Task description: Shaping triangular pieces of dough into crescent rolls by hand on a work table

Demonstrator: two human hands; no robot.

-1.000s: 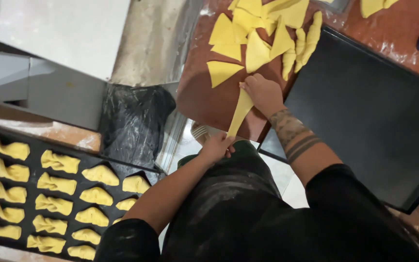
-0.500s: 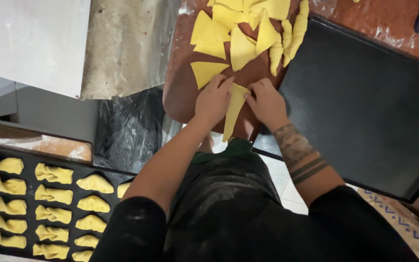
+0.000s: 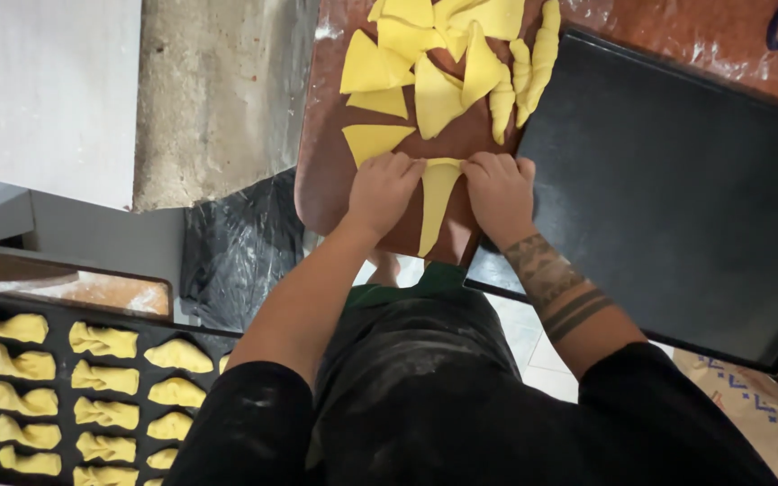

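Two bare hands work a single long triangle of yellow dough (image 3: pixel 437 202) on a reddish-brown board (image 3: pixel 326 180), its wide end pointing away from the person and its narrow tip hanging near the board's front edge. Left hand (image 3: pixel 382 191) and right hand (image 3: pixel 497 193) sit knuckles-up on either side of that wide end, fingers curled down onto its two corners; neither is clenched, both press the dough flat rather than lift it. At the top the edge looks just turned over (a first fold, by the look of it, with the whole length below unrolled), so this piece appears to be at the very start of its shaping.

Behind the hands, a heap of cut dough triangles (image 3: pixel 416 63) lies overlapping on the far part of the board, and a few already rolled pieces (image 3: pixel 533 58) rest at its right side, touching the heap. Just beside the board on the right, a large dark baking tray (image 3: pixel 677 198) holds nothing that the picture shows. At lower left, well apart from the board, a second dark tray (image 3: pixel 56 310) carries neat rows of shaped dough pieces (image 3: pixel 101 340) and looks close to full.

Judging from this, one trayful is largely done, while the heap of triangles and the bare tray remain ahead.
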